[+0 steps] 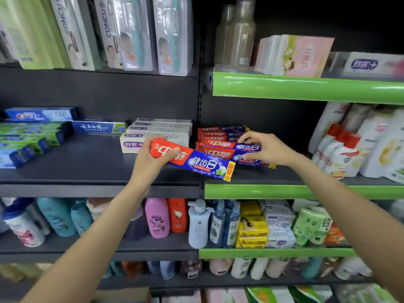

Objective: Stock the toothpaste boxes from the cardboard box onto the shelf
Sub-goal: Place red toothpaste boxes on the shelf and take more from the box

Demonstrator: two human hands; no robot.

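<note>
Toothpaste fills the dark shelf [87, 169] in front of me at chest height. My left hand [150, 158] is closed around the red end of a red-and-blue toothpaste box [196, 162], thumb across its front face, and holds it tilted, its yellow-tagged end lower and to the right, just above the shelf's front edge. My right hand [264, 149] reaches to the stack of matching boxes [225, 141] already lying on the shelf; the fingers curl over the blue end of the front boxes and the thumb presses below, so the hand grips them loosely at that end. The box in my left hand sits just in front of that stack, overlapping its lower left corner as I see it. Left of the stack lies a pile of white boxes [157, 132], touching or nearly touching it, and farther left are blue and green boxes [32, 136]. A green shelf rail [273, 191] runs under my right forearm. Bottles [157, 217] stand on the shelf below. A corner of cardboard [124, 295] shows at the bottom edge.
</note>
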